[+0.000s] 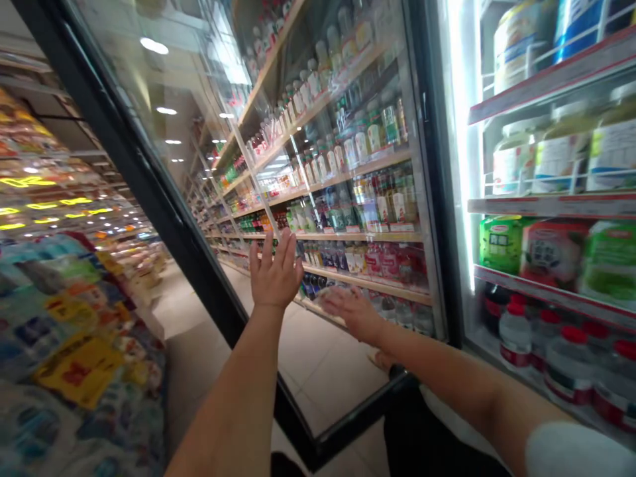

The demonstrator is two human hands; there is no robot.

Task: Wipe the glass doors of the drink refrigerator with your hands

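Observation:
A tall glass door [191, 238] with a black frame stands swung out from a lit cooler. My left hand [275, 275] is raised with its palm to the pane and its fingers spread; it appears to touch the glass. Lower and to the right, my right hand [355, 315] reaches towards the same pane. Its fingers look stretched out and hold nothing, though they are blurred; whether they touch the glass I cannot tell. Rows of bottles [338, 159] on long shelves show in the pane, behind both hands.
On the right, the cooler shelves [546, 205] carry large jars [561, 152], green and red packs [554, 248] and red-capped bottles [571, 361]. At the left, a heap of packaged goods [79, 358] borders the tiled floor [191, 358]. The door's lower corner [313, 450] hangs near my legs.

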